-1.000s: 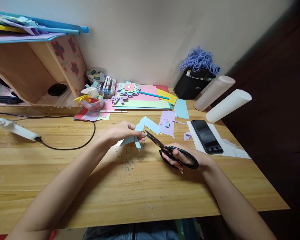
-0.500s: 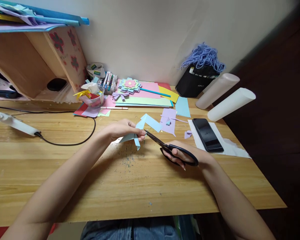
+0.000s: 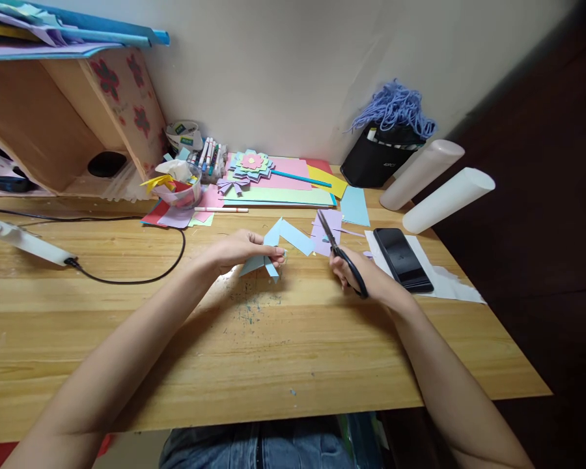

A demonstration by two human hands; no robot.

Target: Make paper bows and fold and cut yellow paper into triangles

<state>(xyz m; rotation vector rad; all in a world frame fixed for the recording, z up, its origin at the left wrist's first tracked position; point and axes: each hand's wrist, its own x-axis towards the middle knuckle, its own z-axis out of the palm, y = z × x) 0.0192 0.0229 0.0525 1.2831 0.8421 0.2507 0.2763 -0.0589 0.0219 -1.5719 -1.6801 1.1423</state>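
Note:
Over the middle of the wooden desk, my left hand [image 3: 256,251] pinches a folded strip of light blue paper [image 3: 295,236] between thumb and fingers. The strip bends at its top, and its tails hang below the hand. To the right, my right hand [image 3: 344,270] grips black-handled scissors [image 3: 333,238] with the blades together and pointing away toward the wall. The blades pass over a cut piece of purple paper [image 3: 317,242] lying on the desk. A gap separates the scissors from the blue strip.
A phone [image 3: 403,259] lies on white paper at the right, near two white rolls [image 3: 449,200]. Behind are a layered paper flower [image 3: 251,164], coloured sheets, a scrap tub [image 3: 178,192] and a black pouch [image 3: 374,156] with blue yarn. A cable [image 3: 127,282] runs along the left.
My right hand has drawn the scissors away from the blue paper, and their tips have swung up toward the wall. My left hand keeps its pinch, with the strip slightly shifted.

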